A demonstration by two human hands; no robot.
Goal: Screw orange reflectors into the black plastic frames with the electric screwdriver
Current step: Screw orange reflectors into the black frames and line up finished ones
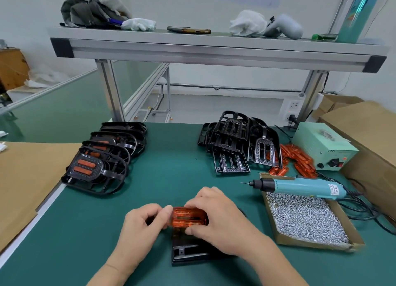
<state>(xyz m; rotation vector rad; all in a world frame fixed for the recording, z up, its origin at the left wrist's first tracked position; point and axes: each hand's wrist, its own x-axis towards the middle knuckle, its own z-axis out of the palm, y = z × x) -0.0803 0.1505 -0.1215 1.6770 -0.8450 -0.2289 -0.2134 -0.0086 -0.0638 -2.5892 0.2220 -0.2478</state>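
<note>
Orange translucent plastic is seen near the middle of the near edge of the green work surface point(171, 157). There one orange reflector point(189, 218) is held over the far end of a black plastic frame point(188, 251), which lies flat on the surface. The reflector's left end is pinched by the left hand point(141, 223), with thumb and forefinger curled onto it. Its right end is gripped by the right hand point(218, 219), whose fingers are bent over the far side while the thumb is laid against the near side. Whether the reflector is fully seated in the frame cannot be told.

Towards the right edge, a cardboard tray point(310, 245) filled with silver screws point(304, 217) is set. The electric screwdriver point(300, 187) is laid across the tray's far end, its bit pointed left, and it is touched by neither hand. Just beyond it a heap of loose reflectors point(297, 159) is piled against a pale green power box point(323, 146) near the far right corner. Beside that heap, towards the middle of the far edge, empty black frames point(235, 144) are stacked untidily. Along the left edge, a row of fitted frames point(100, 161) is leaned one on another, with orange strips showing through the nearest one. The left edge is overlapped by a sheet of brown cardboard point(25, 178). Above the far edge, an aluminium shelf point(214, 47) is carried on posts.
</note>
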